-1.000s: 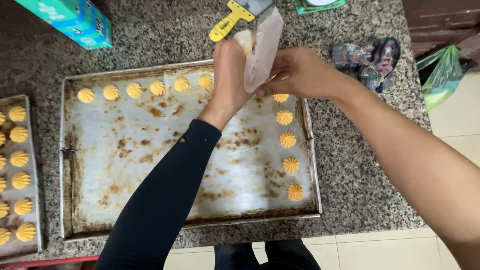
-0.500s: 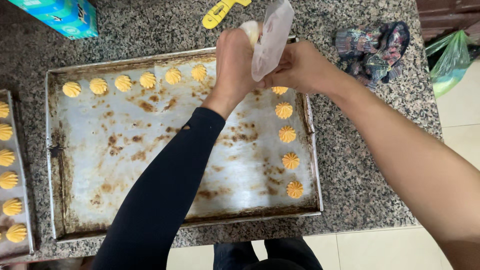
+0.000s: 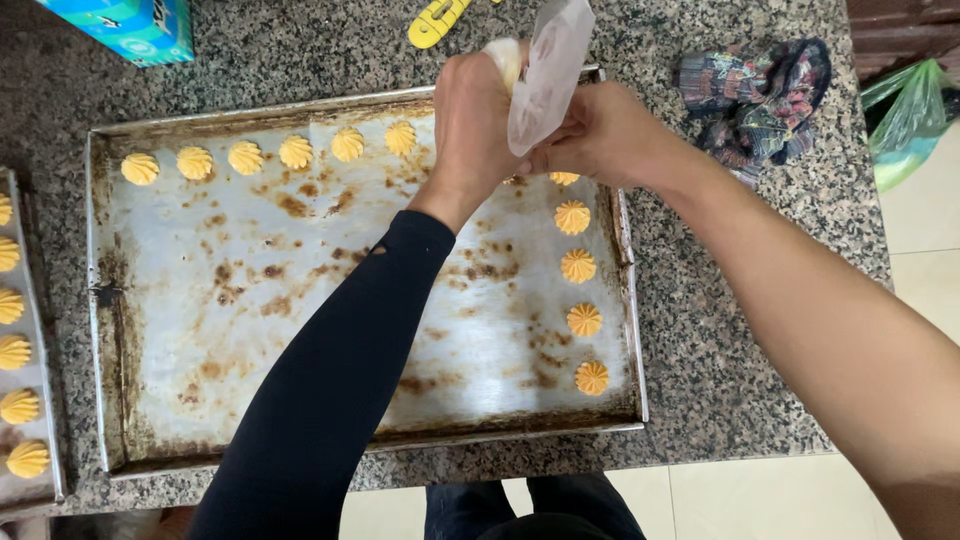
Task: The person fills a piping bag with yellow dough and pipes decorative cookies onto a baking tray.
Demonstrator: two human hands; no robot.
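A speckled granite counter [image 3: 300, 60] carries a large, stained baking tray [image 3: 110, 300] lined with browned parchment, its long axis running left to right in the head view. A row of piped orange dough rosettes [image 3: 243, 157] runs along the tray's far edge, and a second line of them [image 3: 578, 265] runs down its right side; the two lines meet at the far right corner, which is where both hands are. The broad middle of the tray is bare of dough.

A second tray [image 3: 40, 420] with its own column of rosettes shows at the left edge of the view. A crumpled patterned cloth [image 3: 757, 90] lies on the counter to the right of the hands, a teal carton [image 3: 130, 25] sits at the far left, and a yellow tool [image 3: 437, 20] lies just beyond the tray.

The piping bag [image 3: 548, 75] stands nearly upright over that corner, its clear top leaning slightly right and its filled lower end hidden inside the grip. The left hand [image 3: 475, 120], in a black sleeve, is closed around the bag's lower part. The right hand [image 3: 600, 140], bare-armed, pinches the bag's upper, twisted part, its fingers shut on the plastic. The two hands touch each other, both clamped on the bag, with the left one lower and nearer the tray. The nozzle cannot be seen.
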